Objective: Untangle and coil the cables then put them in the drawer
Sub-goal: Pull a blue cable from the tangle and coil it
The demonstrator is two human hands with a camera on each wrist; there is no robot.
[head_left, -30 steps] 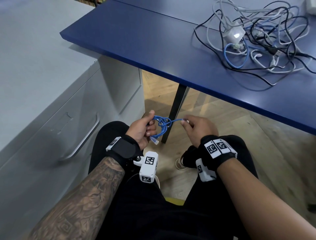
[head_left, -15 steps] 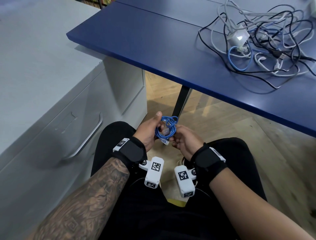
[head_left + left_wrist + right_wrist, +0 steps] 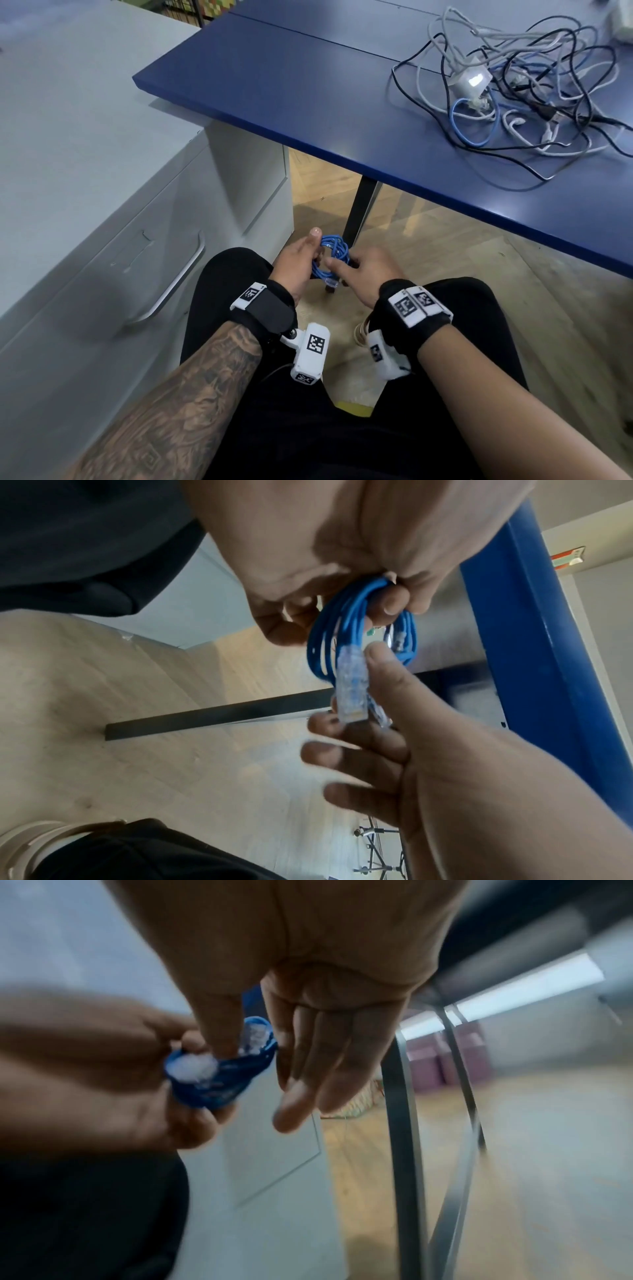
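a: one cable is coiled so far, the blue ethernet cable (image 3: 331, 257), and it sits in your left hand (image 3: 297, 265) over your lap, below the edge of the blue tabletop (image 3: 308, 92). your left grip is curled round the loops near the top of the bundle, thumb up.

b: and my right hand (image 3: 368, 277)?

a: its fingers are stretched out and holding nothing. from the left wrist view its thumb lies against one clear plug (image 3: 351, 685) hanging at the bottom of the coil. the right wrist view is too blurred to add much.

b: how will the coil behave?

a: light and soft, i'd judge, but springy. thin patch cable likes to open out once you ease your grip, and the jacket looks smooth enough to slip. keep hold across all the loops at once, where they bunch together, not by the plug. the plug's little clip could probably snap or snag.

b: where does it go?

a: the grey cabinet on your left has a drawer with a metal handle (image 3: 178, 279). it looks closed, so you'd likely need your free right hand to pull it.

b: and the rest?

a: most of the job is left. a tangle of black, white and blue cables (image 3: 524, 99) lies on the tabletop, well apart from your hands, with a white adapter (image 3: 471, 82) in the middle.
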